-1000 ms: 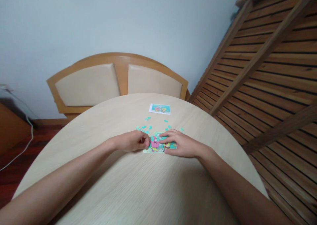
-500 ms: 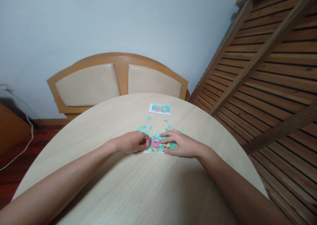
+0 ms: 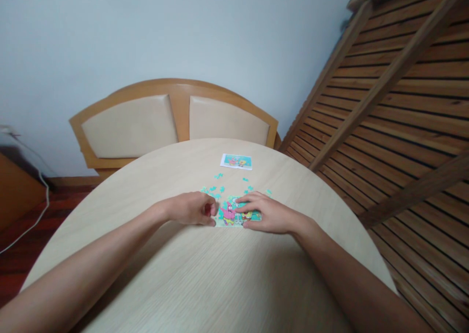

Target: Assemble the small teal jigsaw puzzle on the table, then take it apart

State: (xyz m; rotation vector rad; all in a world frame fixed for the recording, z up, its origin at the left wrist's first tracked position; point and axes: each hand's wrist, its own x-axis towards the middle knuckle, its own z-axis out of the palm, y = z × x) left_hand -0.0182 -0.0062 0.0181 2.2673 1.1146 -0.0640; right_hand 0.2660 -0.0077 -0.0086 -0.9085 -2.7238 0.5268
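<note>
A partly assembled jigsaw puzzle lies flat on the table, with a pink starfish figure and a yellow figure on a turquoise ground. At its left edge is my left hand, its fingers curled and the thumb apart from them, with no piece visible between them. My right hand rests over the puzzle's right side, fingers spread and touching it, and it covers part of the picture. Loose turquoise puzzle pieces are scattered just beyond both hands.
A white-bordered picture card lies farther back on the round wooden table. Behind the table stands a padded wooden headboard against the wall. Wooden slats lean along the right, and a white cable hangs at the left.
My left hand has shifted slightly left, its thumb and fingers parting and uncovering more of the puzzle's left edge. My right hand has stayed in place.
</note>
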